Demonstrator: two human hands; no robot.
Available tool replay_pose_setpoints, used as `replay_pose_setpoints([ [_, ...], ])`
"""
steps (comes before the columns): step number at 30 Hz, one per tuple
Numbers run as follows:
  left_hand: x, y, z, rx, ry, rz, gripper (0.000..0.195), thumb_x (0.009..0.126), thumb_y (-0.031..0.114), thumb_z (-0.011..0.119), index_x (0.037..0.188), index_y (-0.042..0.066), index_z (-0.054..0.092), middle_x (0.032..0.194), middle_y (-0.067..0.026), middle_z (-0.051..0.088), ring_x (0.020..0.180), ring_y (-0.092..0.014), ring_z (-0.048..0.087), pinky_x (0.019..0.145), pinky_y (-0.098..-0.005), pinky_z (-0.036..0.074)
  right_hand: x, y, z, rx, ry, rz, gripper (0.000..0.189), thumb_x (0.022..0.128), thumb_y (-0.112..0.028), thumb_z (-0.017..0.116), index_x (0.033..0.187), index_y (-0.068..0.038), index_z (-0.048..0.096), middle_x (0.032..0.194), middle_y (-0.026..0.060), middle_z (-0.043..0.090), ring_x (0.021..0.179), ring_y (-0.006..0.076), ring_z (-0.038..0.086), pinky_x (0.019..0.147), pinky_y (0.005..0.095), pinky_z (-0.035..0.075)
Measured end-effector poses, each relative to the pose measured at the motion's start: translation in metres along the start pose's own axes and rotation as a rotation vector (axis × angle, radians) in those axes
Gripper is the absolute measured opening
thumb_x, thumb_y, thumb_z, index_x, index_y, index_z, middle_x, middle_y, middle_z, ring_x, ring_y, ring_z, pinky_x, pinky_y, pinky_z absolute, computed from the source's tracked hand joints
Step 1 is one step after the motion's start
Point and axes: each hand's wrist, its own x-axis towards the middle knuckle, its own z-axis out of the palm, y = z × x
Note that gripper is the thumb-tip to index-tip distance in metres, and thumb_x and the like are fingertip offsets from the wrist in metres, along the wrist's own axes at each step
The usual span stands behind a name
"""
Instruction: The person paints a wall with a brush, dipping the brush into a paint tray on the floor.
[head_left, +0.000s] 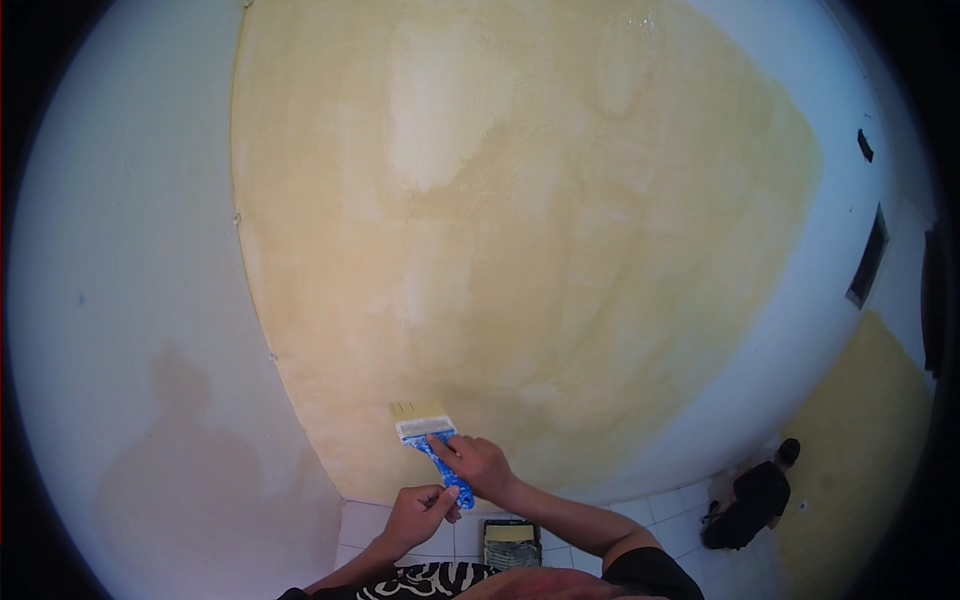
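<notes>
A wide paintbrush (442, 461) with a paint-spattered blue handle is held in both hands, bristles pointing up and slightly left. My right hand (480, 469) grips the handle just below the ferrule. Lower down, the thumb and fingers of my left hand (427, 514) pinch the handle's end. Yellowish paint coats the bristles, which are in front of the lower part of a wall (525, 315) covered in uneven pale yellow; whether they touch it I cannot tell. Below the hands, a black paint tray (512, 544) with yellow paint stands on the floor, partly hidden by my body.
A plain pale wall (150, 285) meets the yellow one in a corner at the left. White floor tiles (652, 506) lie below. At the right, a person in black (750, 502) is low by another yellow-painted wall area (847, 450). A dark rectangular opening (868, 256) is above.
</notes>
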Motion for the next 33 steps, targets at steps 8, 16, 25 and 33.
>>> replay_pose_setpoints([
  [8, -0.02, 0.0, -0.045, 0.014, 0.038, -0.072, 0.053, 0.109, 0.035, 0.035, 0.099, -0.006, 0.068, 0.082, -0.0156, 0.072, 0.073, -0.02, 0.07, 0.068, -0.0306, 0.055, 0.13, 0.098, -0.173, -0.171, 0.491, -0.362, 0.031, 0.078, -0.002, 0.071, 0.109, -0.001, 0.071, 0.114, 0.0159, 0.071, 0.098, 0.0287, 0.071, 0.084, 0.0418, 0.057],
  [16, 0.017, 0.011, -0.078, 0.038, 0.128, -0.084, 0.051, 0.108, 0.033, 0.036, 0.096, -0.004, 0.068, 0.078, -0.0139, 0.072, 0.07, -0.02, 0.071, 0.063, -0.0296, 0.055, 0.297, 0.199, -0.381, -0.396, 0.689, -0.351, 0.03, 0.087, -0.004, 0.073, 0.117, -0.006, 0.072, 0.114, 0.0087, 0.073, 0.104, 0.0191, 0.071, 0.091, 0.0281, 0.055],
  [25, 0.035, 0.019, -0.113, 0.012, 0.054, -0.087, 0.049, 0.108, 0.033, 0.037, 0.096, -0.004, 0.068, 0.079, -0.0135, 0.072, 0.071, -0.019, 0.071, 0.063, -0.0294, 0.054, 0.264, 0.187, -0.338, -0.51, 0.352, -0.18, 0.037, 0.086, 0.003, 0.069, 0.12, -0.011, 0.071, 0.118, 0.0132, 0.07, 0.109, 0.0278, 0.068, 0.092, 0.0309, 0.057],
  [33, 0.04, 0.015, -0.152, 0.009, 0.11, -0.095, 0.046, 0.107, 0.033, 0.039, 0.092, -0.001, 0.067, 0.077, -0.0124, 0.072, 0.069, -0.019, 0.07, 0.062, -0.0287, 0.054, 0.257, 0.128, -0.356, -0.357, 0.162, -0.023, 0.03, 0.083, -0.005, 0.076, 0.113, -0.009, 0.074, 0.105, 0.0108, 0.075, 0.095, 0.0264, 0.073, 0.084, 0.0317, 0.058],
])
